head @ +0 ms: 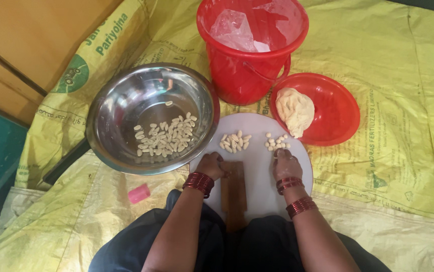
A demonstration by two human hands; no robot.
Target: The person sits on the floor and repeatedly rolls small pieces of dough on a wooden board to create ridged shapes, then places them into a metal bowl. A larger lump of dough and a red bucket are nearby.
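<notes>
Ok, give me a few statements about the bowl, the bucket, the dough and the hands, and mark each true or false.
1. The steel bowl holds many small shaped dough pieces. True.
2. The dough lump lies in the red bucket. False: it lies on the red plate.
3. The left hand touches the wooden board. True.
4. The right hand holds the pink object. False: it rests on the white round board, near small dough bits.

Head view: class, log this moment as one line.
left hand: on wooden board | right hand: at dough pieces | steel bowl: shaped pieces | red plate: dough lump
</notes>
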